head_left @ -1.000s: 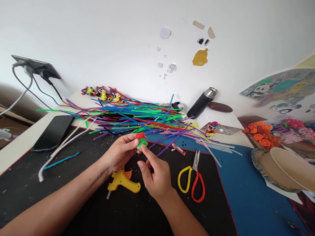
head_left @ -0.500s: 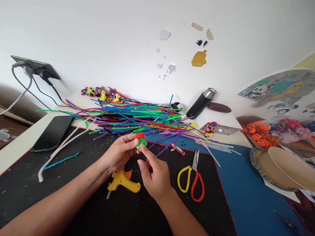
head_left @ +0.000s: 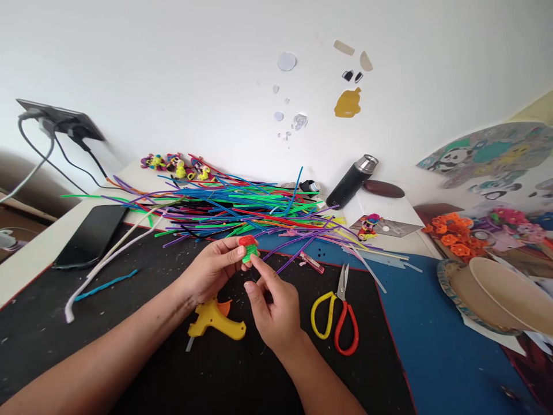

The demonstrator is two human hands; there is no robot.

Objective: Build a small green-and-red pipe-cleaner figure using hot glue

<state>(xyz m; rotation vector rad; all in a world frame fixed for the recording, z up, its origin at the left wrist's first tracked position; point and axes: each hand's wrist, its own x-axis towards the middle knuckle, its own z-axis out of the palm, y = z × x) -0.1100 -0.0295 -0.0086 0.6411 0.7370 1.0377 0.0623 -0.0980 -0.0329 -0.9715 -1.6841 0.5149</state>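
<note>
Between thumb and fingers, my left hand [head_left: 218, 262] pinches a small red and green pipe-cleaner piece [head_left: 248, 249], red at the top and green below. My right hand [head_left: 276, 305] points its index finger at the green end, its tip touching or very close to it. The right thumb stands apart from that finger, while the other fingers are curled. Below my hands lies a yellow hot glue gun [head_left: 220, 323] with an orange trigger. Scissors [head_left: 341, 311] with one yellow and one red handle rest right of my right hand.
Behind the hands spreads a heap of colourful pipe cleaners [head_left: 242, 202]. A black phone [head_left: 93, 236] and a twisted blue pipe cleaner [head_left: 106, 285] lie at left. A black thermos [head_left: 352, 181], a small figure [head_left: 369, 226] and a bowl [head_left: 510, 288] are at right.
The red and green piece has tilted slightly in my left hand and shows more of its front. My right index finger stays at its green end. The view has shifted slightly.
</note>
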